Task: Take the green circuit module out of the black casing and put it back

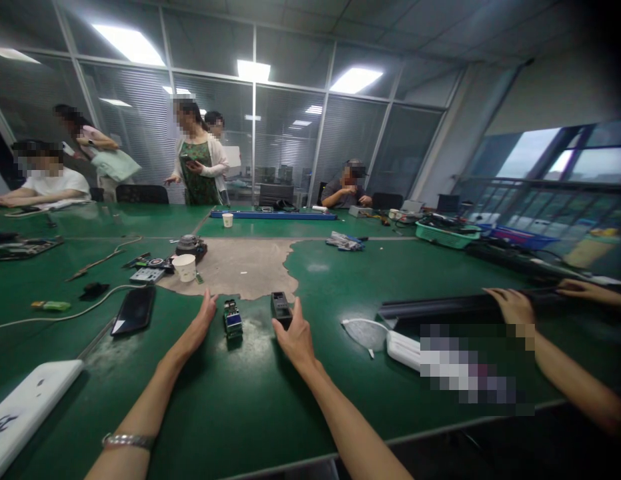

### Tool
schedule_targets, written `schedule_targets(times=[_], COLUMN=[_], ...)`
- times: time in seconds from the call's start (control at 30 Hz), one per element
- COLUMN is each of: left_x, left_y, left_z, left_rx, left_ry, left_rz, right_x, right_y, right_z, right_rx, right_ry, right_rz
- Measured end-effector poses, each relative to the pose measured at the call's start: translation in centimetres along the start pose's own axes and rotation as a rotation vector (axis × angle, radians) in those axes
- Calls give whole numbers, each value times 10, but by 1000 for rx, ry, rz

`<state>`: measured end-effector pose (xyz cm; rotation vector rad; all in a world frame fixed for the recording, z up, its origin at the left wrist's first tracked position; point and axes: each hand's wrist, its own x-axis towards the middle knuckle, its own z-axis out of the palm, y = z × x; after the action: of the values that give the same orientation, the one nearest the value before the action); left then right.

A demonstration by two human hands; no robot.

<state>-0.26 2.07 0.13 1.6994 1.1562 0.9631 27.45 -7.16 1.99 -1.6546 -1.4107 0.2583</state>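
Note:
My right hand [296, 333] grips a small black plastic casing [279, 305] with openings in its upper face, thumb on the near side and fingers along its right. My left hand [205, 315] is open with its fingers stretched forward, seen edge-on over the green table [190, 413]. Between my hands lies a small green circuit board module [233, 321] with a blue, screen-like part. The left hand is nearest to this module, slightly apart from it.
A black phone-like slab [134, 311], a white paper cup [185, 268] and a white case [30, 413] lie left. At right, another person's hands [513, 308] touch a long black bar [440, 307], beside a white device with a cable [403, 350]. Several people are across the table.

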Motion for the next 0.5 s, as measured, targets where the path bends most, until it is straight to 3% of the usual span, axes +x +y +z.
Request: schedule_targets(times=[0.13,0.33,0.5], left_x=[-2,4,3], left_y=[5,-5,-4], left_z=[0,0,0], left_rx=[-33,-22,-21], left_ry=[0,14,23], left_rz=[-30,-35,-44], right_x=[-4,-6,-5], right_y=[4,6,1], right_z=[2,3,1], right_rx=[-6,-49,41], right_ry=[-1,20,2], right_rz=[-17,-19,-27])
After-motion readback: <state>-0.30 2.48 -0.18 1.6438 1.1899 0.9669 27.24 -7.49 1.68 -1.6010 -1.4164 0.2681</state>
